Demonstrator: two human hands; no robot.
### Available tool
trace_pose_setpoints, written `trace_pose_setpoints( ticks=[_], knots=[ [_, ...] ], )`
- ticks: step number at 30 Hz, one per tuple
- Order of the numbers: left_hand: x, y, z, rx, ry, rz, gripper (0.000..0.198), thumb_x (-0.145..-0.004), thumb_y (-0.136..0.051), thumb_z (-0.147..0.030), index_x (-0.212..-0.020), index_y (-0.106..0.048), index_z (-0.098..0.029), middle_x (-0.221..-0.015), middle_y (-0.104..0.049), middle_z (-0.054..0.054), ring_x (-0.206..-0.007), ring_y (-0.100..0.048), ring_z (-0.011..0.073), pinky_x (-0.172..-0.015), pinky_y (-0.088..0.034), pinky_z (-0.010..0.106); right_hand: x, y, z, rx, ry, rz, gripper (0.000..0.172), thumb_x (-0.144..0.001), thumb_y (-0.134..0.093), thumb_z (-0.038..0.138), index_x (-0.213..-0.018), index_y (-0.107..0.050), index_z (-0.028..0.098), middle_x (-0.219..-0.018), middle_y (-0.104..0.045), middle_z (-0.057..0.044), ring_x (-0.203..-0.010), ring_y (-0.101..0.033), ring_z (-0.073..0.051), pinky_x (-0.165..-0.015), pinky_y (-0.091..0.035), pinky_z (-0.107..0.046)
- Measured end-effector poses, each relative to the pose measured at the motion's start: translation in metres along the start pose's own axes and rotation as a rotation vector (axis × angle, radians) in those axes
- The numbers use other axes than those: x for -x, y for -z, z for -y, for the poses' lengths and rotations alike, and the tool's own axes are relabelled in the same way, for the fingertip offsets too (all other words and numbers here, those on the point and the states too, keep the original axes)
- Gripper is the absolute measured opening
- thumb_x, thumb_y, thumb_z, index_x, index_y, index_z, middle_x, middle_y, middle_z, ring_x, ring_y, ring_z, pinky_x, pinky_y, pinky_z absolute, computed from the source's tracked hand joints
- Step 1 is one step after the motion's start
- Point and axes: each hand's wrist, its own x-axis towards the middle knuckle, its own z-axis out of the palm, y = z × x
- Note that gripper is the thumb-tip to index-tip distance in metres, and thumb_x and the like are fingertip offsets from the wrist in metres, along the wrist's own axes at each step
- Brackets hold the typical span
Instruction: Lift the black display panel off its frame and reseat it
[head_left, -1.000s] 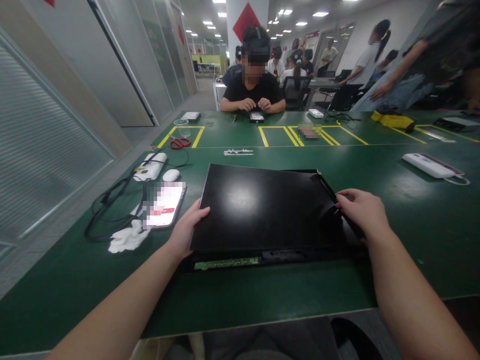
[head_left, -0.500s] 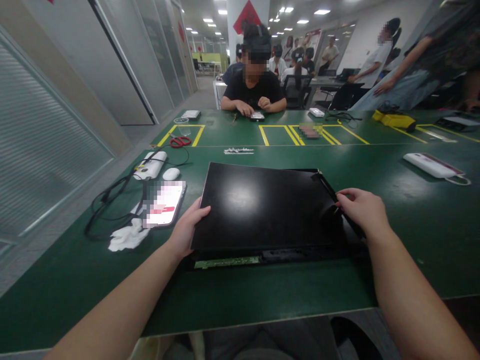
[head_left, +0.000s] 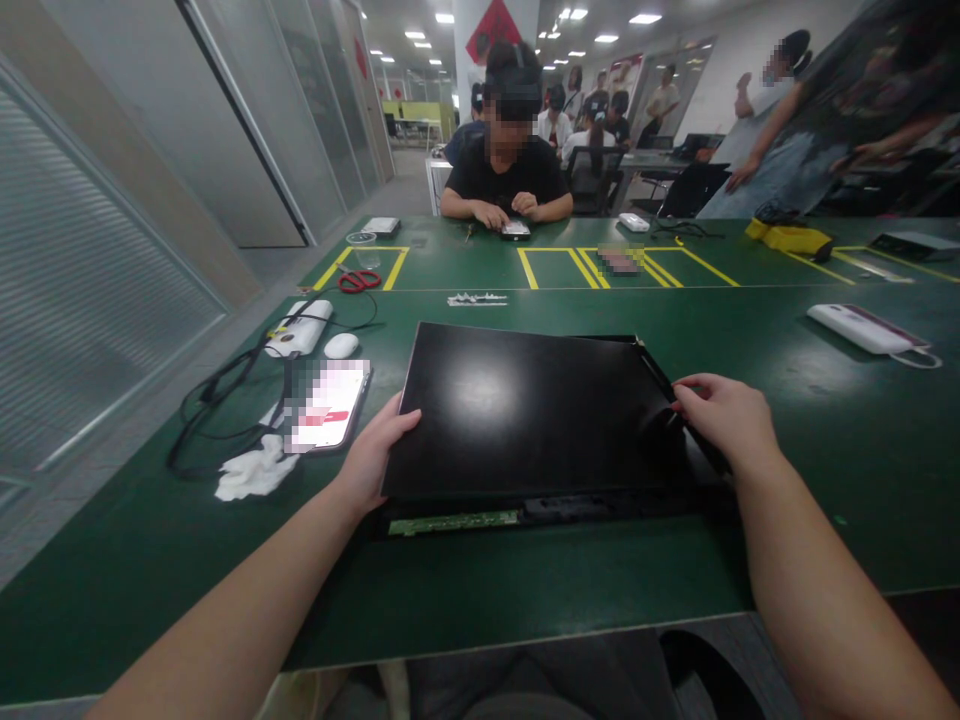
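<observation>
A glossy black screen panel (head_left: 517, 420) lies tilted over a black frame (head_left: 600, 510), its left side raised. My left hand (head_left: 379, 450) grips the panel's left edge, thumb on top and fingers hidden beneath. At the right side, my right hand (head_left: 724, 415) is closed, thumb and fingers pinched at the frame's rim (head_left: 656, 365) near the panel's edge. Exactly what those fingertips grip is hard to make out. Along the near side of the frame runs a green circuit board strip (head_left: 454, 523).
Left on the green table (head_left: 187, 580) lie a phone (head_left: 330, 405), crumpled tissue (head_left: 255, 470), black cables (head_left: 217, 385), a white case (head_left: 341, 346) and red scissors (head_left: 360, 281). A white power bank (head_left: 862, 328) lies right. Opposite, a person (head_left: 510, 180) handles a small device (head_left: 516, 230).
Both hands and the panel stay almost where they were. In the background at right, standing people have shifted, one now with a raised hand.
</observation>
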Motion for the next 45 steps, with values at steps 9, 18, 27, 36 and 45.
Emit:
trace_pose_setpoints(
  ticks=[9, 18, 27, 36, 45],
  knots=[
    [0.001, -0.002, -0.002, 0.006, -0.005, 0.016, 0.078, -0.067, -0.086, -0.032, -0.141, -0.066, -0.019, -0.119, -0.081, 0.010, -0.112, -0.075, 0.0381, -0.093, -0.063, 0.045, 0.000, -0.001, 0.000, -0.001, 0.006, -0.024, 0.030, -0.082, -0.056, 0.042, -0.094, -0.079, 0.027, -0.083, -0.080, -0.005, -0.090, -0.073, -0.032, -0.075, -0.049, -0.042],
    [0.002, -0.003, -0.003, 0.002, 0.008, 0.012, 0.079, -0.069, -0.084, -0.031, -0.144, -0.065, -0.020, -0.121, -0.081, 0.010, -0.111, -0.076, 0.0379, -0.094, -0.063, 0.046, 0.002, 0.001, 0.003, 0.003, -0.005, -0.007, 0.030, -0.084, -0.056, 0.041, -0.096, -0.079, 0.026, -0.082, -0.080, -0.005, -0.094, -0.073, -0.033, -0.077, -0.049, -0.043],
    [0.000, -0.001, -0.001, -0.012, 0.033, -0.003, 0.082, -0.071, -0.081, -0.032, -0.150, -0.060, -0.021, -0.121, -0.080, 0.011, -0.107, -0.076, 0.0374, -0.088, -0.063, 0.045, 0.000, -0.001, 0.000, 0.024, 0.026, -0.031, 0.028, -0.083, -0.057, 0.041, -0.094, -0.080, 0.028, -0.082, -0.080, -0.005, -0.088, -0.073, -0.032, -0.073, -0.050, -0.042],
    [-0.006, 0.003, 0.006, -0.044, -0.070, -0.087, 0.080, -0.074, -0.081, -0.028, -0.149, -0.056, -0.023, -0.126, -0.077, 0.009, -0.104, -0.076, 0.0331, -0.089, -0.062, 0.044, 0.000, 0.002, 0.002, 0.067, 0.011, 0.004, 0.030, -0.083, -0.057, 0.043, -0.096, -0.080, 0.028, -0.088, -0.081, -0.006, -0.093, -0.072, -0.035, -0.075, -0.049, -0.044],
    [-0.004, 0.000, 0.003, -0.048, -0.174, -0.081, 0.057, -0.068, -0.088, -0.030, -0.122, -0.070, -0.019, -0.123, -0.078, 0.010, -0.121, -0.070, 0.0348, -0.106, -0.055, 0.045, 0.001, 0.004, 0.003, 0.034, -0.008, 0.014, 0.026, -0.083, -0.058, 0.043, -0.092, -0.078, 0.031, -0.086, -0.080, -0.004, -0.095, -0.073, -0.035, -0.077, -0.049, -0.045]
  ],
)
